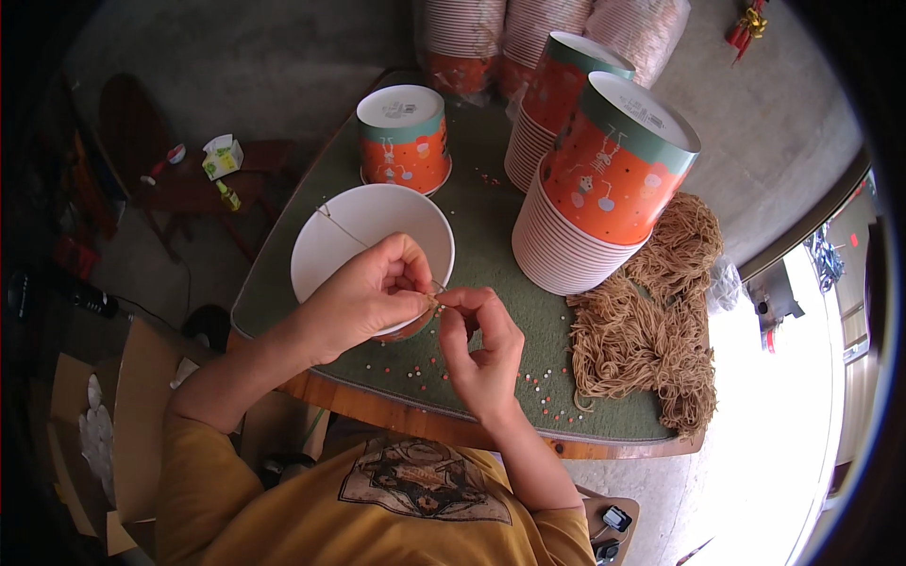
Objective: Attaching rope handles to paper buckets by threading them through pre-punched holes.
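An open paper bucket (321, 250), white inside, stands at the table's near left with its mouth toward me. Tan cord (343, 229) runs from its far left rim across the opening to my hands. My left hand (373, 288) is closed at the near right rim, pinching the cord between thumb and fingers. Beside it my right hand (483, 354) pinches the cord at the same spot, fingertips nearly touching the left ones. A small tangle or knot shows between them; its details are too small to make out.
Nested orange and green buckets (613, 170) stand upside down at right, a shorter one (404, 141) behind the open bucket. Hanks of tan cord (642, 344) lie at the right edge. Small coloured beads (547, 396) dot the green tabletop (481, 255). A cardboard box (142, 415) sits at left.
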`<state>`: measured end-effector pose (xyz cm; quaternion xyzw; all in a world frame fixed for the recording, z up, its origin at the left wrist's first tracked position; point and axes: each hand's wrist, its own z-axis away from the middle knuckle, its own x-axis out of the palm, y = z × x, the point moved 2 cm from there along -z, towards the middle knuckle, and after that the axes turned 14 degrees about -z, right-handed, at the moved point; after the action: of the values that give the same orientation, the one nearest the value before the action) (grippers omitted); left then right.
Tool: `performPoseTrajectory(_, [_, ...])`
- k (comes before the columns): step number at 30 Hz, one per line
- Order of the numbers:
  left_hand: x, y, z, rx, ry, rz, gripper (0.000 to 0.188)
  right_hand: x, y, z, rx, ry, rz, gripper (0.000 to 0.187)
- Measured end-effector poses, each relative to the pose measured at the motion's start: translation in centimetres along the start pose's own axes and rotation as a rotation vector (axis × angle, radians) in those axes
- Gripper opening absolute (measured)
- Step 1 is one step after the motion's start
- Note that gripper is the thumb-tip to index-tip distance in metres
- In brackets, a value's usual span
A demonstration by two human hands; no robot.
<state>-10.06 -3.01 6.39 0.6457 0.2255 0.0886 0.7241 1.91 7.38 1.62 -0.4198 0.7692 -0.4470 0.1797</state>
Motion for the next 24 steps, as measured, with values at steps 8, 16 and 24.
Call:
performPoseTrajectory(8, [0.35, 0.05, 0.43, 0.05, 0.015, -0.064, 0.015, -0.21, 0.35, -0.34, 0.172, 0.007, -0.085, 0.007])
performPoseTrajectory(16, [0.07, 0.02, 0.25, 0.092, 0.047, -0.144, 0.014, -0.75, 0.34, -0.4, 0.32, -0.047, -0.28, 0.011])
performPoseTrajectory(24, [0.09, 0.22, 0.39, 0.038, 0.022, -0.135, 0.014, -0.87, 0.42, -0.64, 0.265, -0.056, -0.099, 0.01])
